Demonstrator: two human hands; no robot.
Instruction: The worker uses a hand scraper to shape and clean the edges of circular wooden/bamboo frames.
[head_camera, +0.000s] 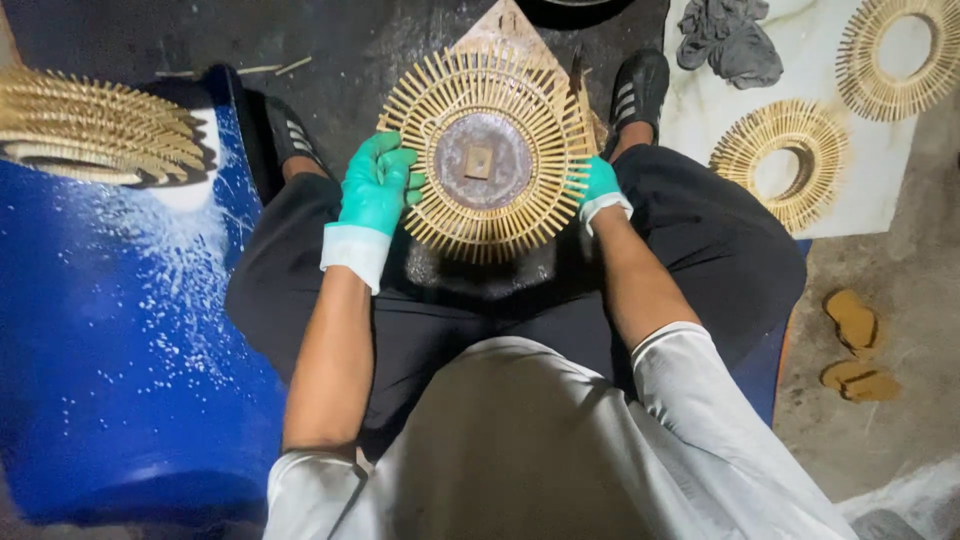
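Dark floor (400, 60) below, both gloved hands' fingers (385, 170) grip the stick ring (487, 152) at opposite edges; steady, even pressure seems wise.

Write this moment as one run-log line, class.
left hand: grips sunburst stick frame rim | right hand: grips opposite rim | finished frames: right, on white sheet

pale, matt wooden sticks fan out in the sunburst ring (487, 150), around a dull, rusty-looking metal disc (480, 160). the left hand (377, 185) and right hand (600, 185) wear smooth green rubbery gloves. the blue drum (120, 340) looks like glossy plastic, speckled white. a crumpled grey cloth (728, 40) lies on a smooth white sheet (880, 190).
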